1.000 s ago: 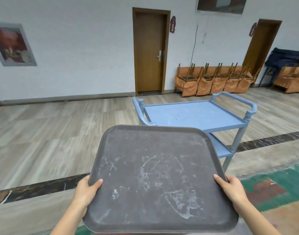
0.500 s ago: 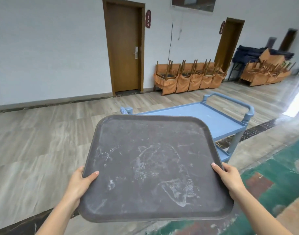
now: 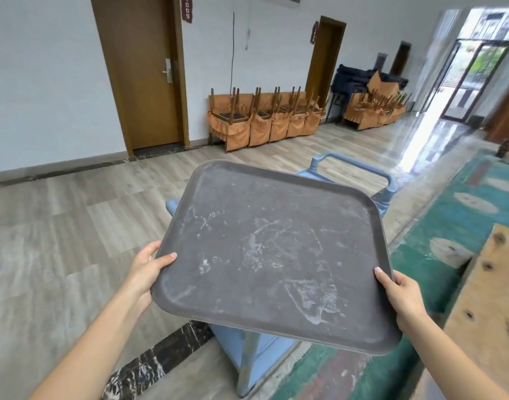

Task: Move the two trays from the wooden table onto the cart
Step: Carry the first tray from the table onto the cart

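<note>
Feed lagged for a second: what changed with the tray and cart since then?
The scuffed dark grey tray has come over the blue plastic cart, now hiding most of its top. Unchanged: left hand and right hand keep their grip on its edges.
</note>
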